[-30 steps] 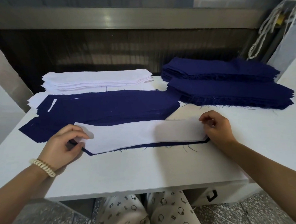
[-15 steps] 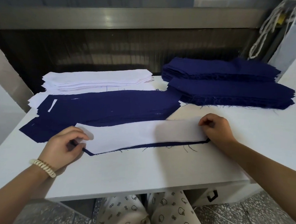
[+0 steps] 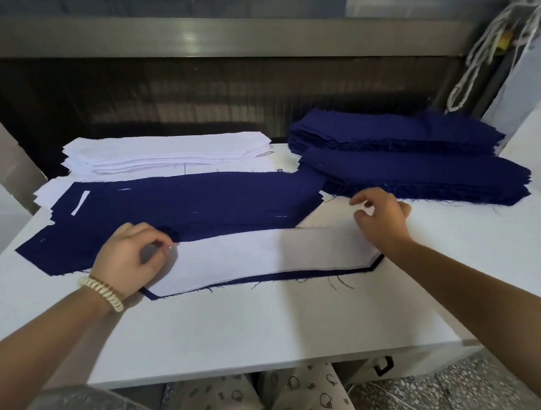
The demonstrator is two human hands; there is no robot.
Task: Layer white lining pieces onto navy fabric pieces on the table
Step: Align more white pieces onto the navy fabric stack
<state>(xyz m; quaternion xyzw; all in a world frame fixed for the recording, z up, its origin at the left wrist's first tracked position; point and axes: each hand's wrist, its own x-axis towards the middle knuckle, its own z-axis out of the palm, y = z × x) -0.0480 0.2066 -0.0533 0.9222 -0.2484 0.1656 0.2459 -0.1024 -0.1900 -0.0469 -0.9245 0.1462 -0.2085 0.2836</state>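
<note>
A long white lining piece lies on a navy fabric piece, whose dark edge shows along the lining's near side and right end. My left hand pinches the lining's left end between thumb and fingers. My right hand hovers just beyond the lining's right end with loosely curled fingers, holding nothing, close to the near navy stack. Behind the lining lies a spread pile of navy pieces. A stack of white linings sits at the back left.
A second navy stack lies at the back right. The white table has a drawer handle under its front right. A dark metal machine face runs behind the table. White cords hang at the top right.
My right hand has let go of the lining's right end and moved up and away toward the navy stacks. My left hand stays at the lining's left end.
</note>
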